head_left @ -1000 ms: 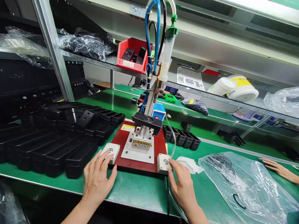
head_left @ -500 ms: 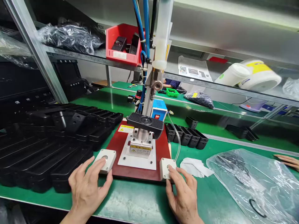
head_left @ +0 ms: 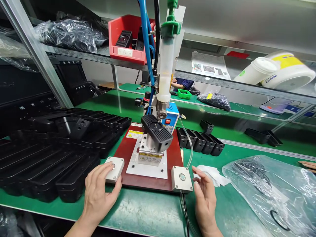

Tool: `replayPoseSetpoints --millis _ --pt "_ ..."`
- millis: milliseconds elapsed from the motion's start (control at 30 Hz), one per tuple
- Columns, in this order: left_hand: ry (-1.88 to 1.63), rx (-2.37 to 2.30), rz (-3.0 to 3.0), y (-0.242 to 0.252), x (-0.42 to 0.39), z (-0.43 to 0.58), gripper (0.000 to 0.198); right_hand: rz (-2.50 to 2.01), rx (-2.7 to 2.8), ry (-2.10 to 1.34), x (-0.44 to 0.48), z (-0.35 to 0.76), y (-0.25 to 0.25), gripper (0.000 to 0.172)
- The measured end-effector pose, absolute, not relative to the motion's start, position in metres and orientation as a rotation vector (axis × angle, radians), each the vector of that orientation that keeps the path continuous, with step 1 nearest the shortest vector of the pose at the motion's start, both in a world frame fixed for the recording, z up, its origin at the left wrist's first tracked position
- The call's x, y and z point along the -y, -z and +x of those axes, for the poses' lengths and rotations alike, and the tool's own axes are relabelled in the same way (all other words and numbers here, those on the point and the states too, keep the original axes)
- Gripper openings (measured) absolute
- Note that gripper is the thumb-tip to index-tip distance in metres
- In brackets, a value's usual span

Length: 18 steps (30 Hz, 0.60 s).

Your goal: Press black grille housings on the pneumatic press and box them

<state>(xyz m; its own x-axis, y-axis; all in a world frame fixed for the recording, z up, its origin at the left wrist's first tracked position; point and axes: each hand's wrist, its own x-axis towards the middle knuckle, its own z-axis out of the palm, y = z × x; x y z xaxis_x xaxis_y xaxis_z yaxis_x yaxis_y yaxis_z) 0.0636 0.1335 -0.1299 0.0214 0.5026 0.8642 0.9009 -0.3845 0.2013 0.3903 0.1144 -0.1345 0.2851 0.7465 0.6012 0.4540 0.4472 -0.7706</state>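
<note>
A dispensing machine stands on a dark red base plate (head_left: 128,154); its syringe (head_left: 165,69) points down at a black ribbed part (head_left: 157,132) turned on the fixture. My left hand (head_left: 98,194) lies open with its fingertips on the left white button box (head_left: 114,169). My right hand (head_left: 205,199) hovers open just right of the right button box (head_left: 182,178), not touching it. Blue and black hoses (head_left: 145,42) run up from the machine.
Stacked black plastic housings (head_left: 49,154) fill the left of the green bench. A row of small black parts (head_left: 201,143) sits behind the machine. A clear bag of black rings (head_left: 266,191) lies at right. A red bin (head_left: 128,36) stands on the shelf. Another person's fingertips (head_left: 307,164) show at far right.
My right hand has come off the right button box and moved to its right. The syringe has come down and the black part has rotated on the fixture.
</note>
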Motion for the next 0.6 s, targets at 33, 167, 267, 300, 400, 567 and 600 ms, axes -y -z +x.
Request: replayPoseSetpoints --millis 33,167,267,300,400,567,600 --pt "1.337 1.432 -1.913 0.130 -0.134 0.064 0.044 -1.241 1.266 -0.293 -0.117 0.394 0.135 0.032" --pt "1.368 1.465 -1.931 0.132 -0.136 0.063 0.044 -1.480 1.046 -0.454 -0.128 0.404 0.131 0.041" --pt "1.388 1.466 -1.932 0.133 -0.136 0.062 0.043 -1.536 1.039 -0.560 -0.130 0.402 0.127 0.046" --pt "1.392 1.464 -1.935 0.133 -0.136 0.061 0.043 -1.532 1.068 -0.578 -0.130 0.401 0.127 0.047" --pt "1.393 1.460 -1.944 0.132 -0.136 0.061 0.042 -1.503 1.177 -0.615 -0.128 0.397 0.127 0.045" --pt "1.385 1.462 -1.954 0.130 -0.136 0.062 0.040 -1.495 1.264 -0.657 -0.128 0.395 0.132 0.044" --pt "1.385 1.462 -1.954 0.130 -0.136 0.062 0.040 -1.492 1.268 -0.662 -0.128 0.395 0.133 0.045"
